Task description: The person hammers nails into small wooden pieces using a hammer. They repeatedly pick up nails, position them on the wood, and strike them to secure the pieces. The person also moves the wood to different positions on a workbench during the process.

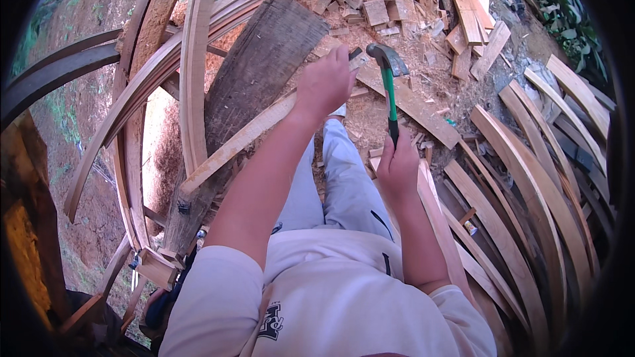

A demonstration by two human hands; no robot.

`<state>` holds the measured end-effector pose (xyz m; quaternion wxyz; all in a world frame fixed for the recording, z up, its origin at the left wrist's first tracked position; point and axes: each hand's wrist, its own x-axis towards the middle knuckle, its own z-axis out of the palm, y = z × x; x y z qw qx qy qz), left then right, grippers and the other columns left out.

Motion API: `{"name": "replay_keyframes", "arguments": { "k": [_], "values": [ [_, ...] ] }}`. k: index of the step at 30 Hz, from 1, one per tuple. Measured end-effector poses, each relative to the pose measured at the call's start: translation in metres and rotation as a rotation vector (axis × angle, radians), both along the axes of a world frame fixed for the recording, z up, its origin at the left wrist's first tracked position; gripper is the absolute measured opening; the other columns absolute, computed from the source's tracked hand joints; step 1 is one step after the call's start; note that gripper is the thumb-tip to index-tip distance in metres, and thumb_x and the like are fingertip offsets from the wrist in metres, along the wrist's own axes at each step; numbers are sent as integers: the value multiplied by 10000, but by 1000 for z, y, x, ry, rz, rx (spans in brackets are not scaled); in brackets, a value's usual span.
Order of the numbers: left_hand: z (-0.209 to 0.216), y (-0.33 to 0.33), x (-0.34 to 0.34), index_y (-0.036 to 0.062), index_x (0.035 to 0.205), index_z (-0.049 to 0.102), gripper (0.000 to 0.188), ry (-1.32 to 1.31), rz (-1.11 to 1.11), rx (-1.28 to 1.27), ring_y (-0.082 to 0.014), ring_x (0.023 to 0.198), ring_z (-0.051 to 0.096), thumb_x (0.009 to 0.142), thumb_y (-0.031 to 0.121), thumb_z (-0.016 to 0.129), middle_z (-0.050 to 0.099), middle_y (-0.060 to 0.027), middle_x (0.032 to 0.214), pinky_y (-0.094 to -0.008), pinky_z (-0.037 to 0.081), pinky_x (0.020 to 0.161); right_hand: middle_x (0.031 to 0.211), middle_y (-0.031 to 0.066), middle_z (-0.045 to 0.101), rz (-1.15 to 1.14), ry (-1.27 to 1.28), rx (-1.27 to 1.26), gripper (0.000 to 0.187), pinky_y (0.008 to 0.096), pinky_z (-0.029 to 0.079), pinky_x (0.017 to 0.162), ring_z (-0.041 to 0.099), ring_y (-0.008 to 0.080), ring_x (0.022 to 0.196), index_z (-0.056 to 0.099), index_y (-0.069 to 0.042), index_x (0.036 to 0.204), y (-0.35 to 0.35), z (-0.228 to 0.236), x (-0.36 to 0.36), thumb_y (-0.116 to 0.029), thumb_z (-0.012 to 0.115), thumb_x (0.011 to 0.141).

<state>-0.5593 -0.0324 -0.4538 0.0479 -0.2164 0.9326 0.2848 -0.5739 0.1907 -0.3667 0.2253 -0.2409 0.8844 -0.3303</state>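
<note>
"What's nearest?"

"Long planks (491,221), too overlapped to count, lie beside the right forearm (423,244); one pale strip (241,139) passes below the left forearm (264,178)."

"And the two hands?"

"The right hand (399,165) wraps its fingers around the handle of one claw hammer (389,89), head uppermost. Farther out, the left hand (324,84) has its fingers closed on one slim dark-tipped object (355,53), kind unclear; the hammer's head is just beside its tip."

"Room beyond?"

"A patch of sawdust-strewn ground (367,119), bounded left by one broad dark board (264,53) and farther off by piled offcuts (390,10)."
</note>
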Motion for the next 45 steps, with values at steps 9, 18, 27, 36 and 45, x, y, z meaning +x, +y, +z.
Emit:
{"name": "replay_keyframes", "arguments": {
  "k": [9, 18, 27, 36, 45],
  "values": [
    [6, 7, -1, 59, 1111, 536, 370, -4, 18, 4, -344, 815, 759, 956, 333, 732, 689, -128, 980, -475, 605, 657, 830, 170, 676, -128, -169, 17, 213, 452, 505, 653, 686, 339, 713, 602, 23, 1184, -10, 9, 3, -163, 568, 1085],
    [7, 30, -10, 58, 1090, 577, 254, 14, 78, -7, -303, 800, 763, 939, 219, 704, 676, -116, 970, -438, 616, 660, 819, 87, 644, -3, -166, -50, 170, 330, 473, 642, 588, 159, 687, 615, 6, 1153, -66, 35, -34, -145, 557, 1101],
    [20, 24, -26, 50, 1115, 616, 225, -52, 189, 239, -305, 883, 769, 906, 119, 663, 702, -124, 1029, -429, 629, 715, 795, 75, 632, 126, -120, -39, 161, 328, 455, 621, 568, 142, 668, 617, 1, 1139, -65, 28, -30, -146, 567, 1096],
    [3, 43, 1, 19, 1101, 560, 303, 58, 142, 40, -287, 765, 752, 906, 179, 728, 660, -107, 973, -422, 604, 618, 744, 12, 548, 6, -219, -80, 162, 287, 393, 570, 493, 82, 617, 605, -6, 1138, -44, 10, -39, -157, 557, 1107],
    [-12, 40, 10, 36, 1083, 525, 278, 122, 162, 51, -295, 717, 741, 931, 189, 701, 640, -110, 917, -425, 592, 570, 722, -17, 533, -39, -257, -79, 131, 256, 367, 540, 475, 56, 580, 603, -15, 1112, -39, 13, -34, -138, 560, 1104]
  ]
}}
